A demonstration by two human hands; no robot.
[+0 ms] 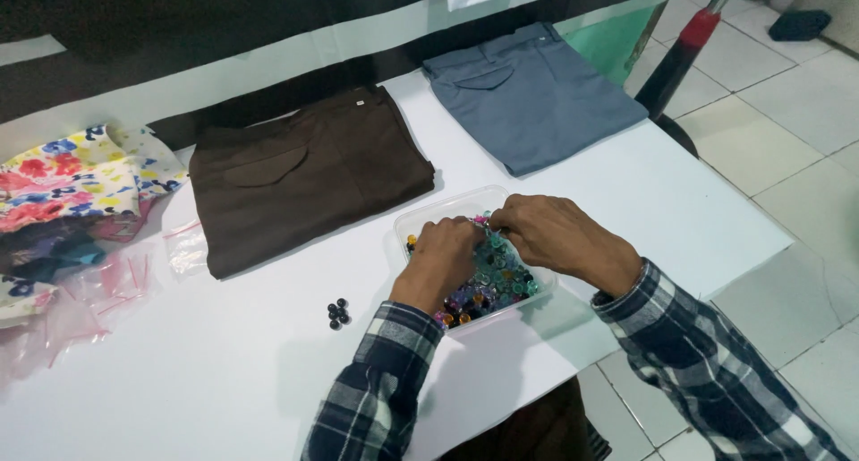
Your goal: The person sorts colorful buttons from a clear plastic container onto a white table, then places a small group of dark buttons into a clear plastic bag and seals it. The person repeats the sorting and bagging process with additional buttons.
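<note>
Fingertips of both hands, left hand [445,251] and right hand [548,233], are pressed together over the tub [420,217] of mixed buttons [497,282] at near centre; whether one is pinched cannot be told. Sorting is judged underway. Five black buttons [337,313] lie left of it. A single button must be isolated next.

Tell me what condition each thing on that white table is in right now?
Clear plastic tub: open, holding mixed coloured buttons.
Left hand: inside the tub, fingers down in the buttons.
Right hand: over the tub, fingertips pinched.
Brown trousers: folded flat.
Grey trousers: folded flat.
Black buttons: loose cluster on table.
Floral fabric: crumpled.
</note>
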